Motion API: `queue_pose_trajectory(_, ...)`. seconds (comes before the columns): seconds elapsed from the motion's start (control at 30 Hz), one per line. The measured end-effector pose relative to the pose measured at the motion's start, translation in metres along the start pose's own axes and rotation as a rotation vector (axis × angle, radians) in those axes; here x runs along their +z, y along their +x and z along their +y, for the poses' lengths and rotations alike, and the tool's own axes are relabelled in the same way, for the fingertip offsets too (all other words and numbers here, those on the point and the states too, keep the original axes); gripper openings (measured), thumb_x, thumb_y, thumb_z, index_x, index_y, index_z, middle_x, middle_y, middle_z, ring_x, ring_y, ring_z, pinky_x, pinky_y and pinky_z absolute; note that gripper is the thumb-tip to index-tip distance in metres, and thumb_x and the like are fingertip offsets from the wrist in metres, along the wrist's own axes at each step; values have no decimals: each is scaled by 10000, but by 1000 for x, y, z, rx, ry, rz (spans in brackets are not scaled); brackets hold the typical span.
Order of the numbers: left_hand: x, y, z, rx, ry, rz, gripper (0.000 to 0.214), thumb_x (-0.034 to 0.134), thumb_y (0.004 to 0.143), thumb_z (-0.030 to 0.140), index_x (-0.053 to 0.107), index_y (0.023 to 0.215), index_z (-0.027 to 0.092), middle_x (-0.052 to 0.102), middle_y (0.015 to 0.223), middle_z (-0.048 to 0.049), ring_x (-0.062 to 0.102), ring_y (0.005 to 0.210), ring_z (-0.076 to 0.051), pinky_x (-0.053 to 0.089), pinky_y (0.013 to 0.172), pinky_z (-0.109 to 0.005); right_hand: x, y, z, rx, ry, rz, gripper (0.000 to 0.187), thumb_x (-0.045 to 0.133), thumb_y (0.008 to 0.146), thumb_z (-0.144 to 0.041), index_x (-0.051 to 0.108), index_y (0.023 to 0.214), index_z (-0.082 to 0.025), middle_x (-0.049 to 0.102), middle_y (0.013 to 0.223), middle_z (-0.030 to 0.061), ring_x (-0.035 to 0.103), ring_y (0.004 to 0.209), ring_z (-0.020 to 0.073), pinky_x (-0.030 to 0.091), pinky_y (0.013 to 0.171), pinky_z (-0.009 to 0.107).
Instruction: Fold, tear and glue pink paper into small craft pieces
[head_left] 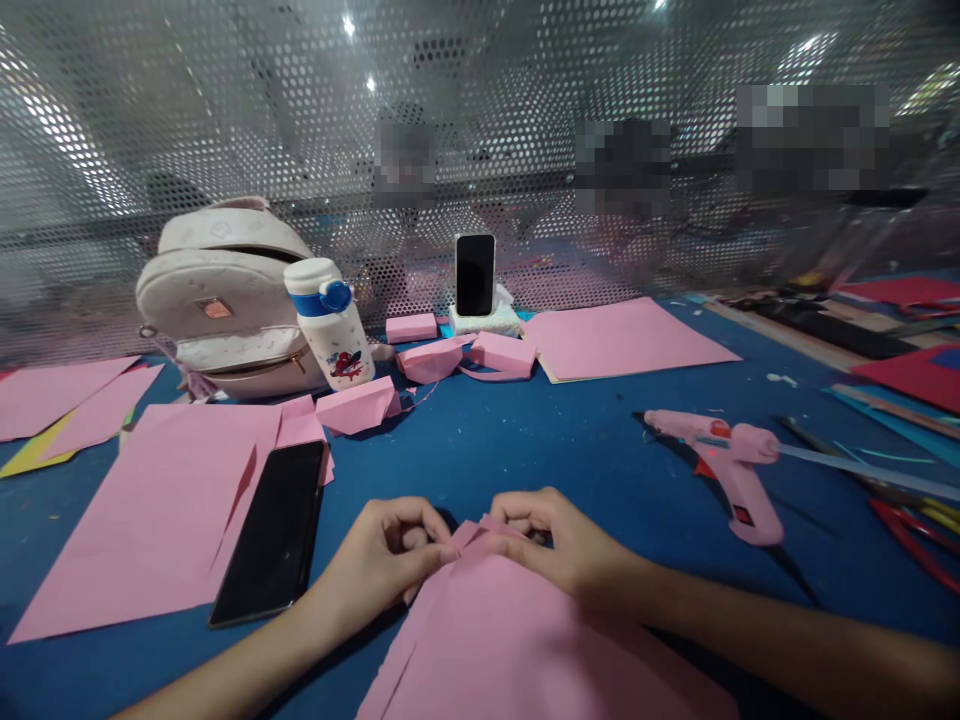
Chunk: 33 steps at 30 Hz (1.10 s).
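A pink paper sheet (510,640) lies on the blue table right in front of me. My left hand (386,555) and my right hand (559,540) both pinch its far edge, fingers curled, where the paper is folded into a small crumpled flap. A black phone (274,530) lies face up just left of my left hand, resting on another pink sheet (150,520).
A pink glue gun (720,460) lies to the right. Folded pink paper boxes (427,360) sit mid-table. A white bottle (330,325) and a pale backpack (217,290) stand at back left. A second phone (475,275) stands upright against the perforated metal screen. Coloured paper and scissors (911,520) crowd the right edge.
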<state>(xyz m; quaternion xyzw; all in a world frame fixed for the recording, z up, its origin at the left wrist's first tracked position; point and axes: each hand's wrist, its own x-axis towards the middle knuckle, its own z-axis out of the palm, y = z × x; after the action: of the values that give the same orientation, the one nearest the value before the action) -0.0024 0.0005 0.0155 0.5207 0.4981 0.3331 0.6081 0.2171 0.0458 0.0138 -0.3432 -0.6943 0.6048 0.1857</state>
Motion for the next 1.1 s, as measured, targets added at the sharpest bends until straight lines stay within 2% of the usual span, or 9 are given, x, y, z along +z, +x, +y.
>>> queue_pose_trajectory(0.2, -2, 1, -5, 49, -26, 6, 351, 777, 749, 457, 629, 711, 141, 426, 391, 88, 309, 345, -41, 226, 386, -152, 0, 1, 0, -30, -3, 12, 367, 623, 870, -476, 531, 720, -154, 392, 572, -58, 312, 536, 78, 221, 480, 210)
queue_pose_trajectory(0.43, -4, 3, -1, -40, 19, -36, 354, 780, 725, 462, 642, 768, 139, 435, 362, 93, 276, 303, -41, 203, 341, -156, -1, 1, -1, -13, -12, 24, 393, 620, 859, -510, 518, 711, -161, 381, 578, -56, 314, 538, 81, 221, 481, 212)
queue_pose_trajectory(0.7, -3, 2, -2, -23, -24, -11, 384, 787, 712, 492, 631, 733, 141, 449, 366, 84, 283, 293, -36, 207, 316, -149, -1, 0, 1, -25, -17, 38, 342, 615, 872, -459, 537, 724, -161, 434, 595, -42, 359, 548, 88, 256, 493, 209)
queue_pose_trajectory(1.1, -5, 1, -3, -39, -23, -1, 332, 785, 726, 435, 649, 726, 132, 460, 362, 77, 313, 280, -37, 234, 300, -141, 0, 1, 0, -48, -30, 63, 383, 614, 872, -491, 533, 699, -160, 401, 581, -53, 329, 542, 85, 247, 496, 212)
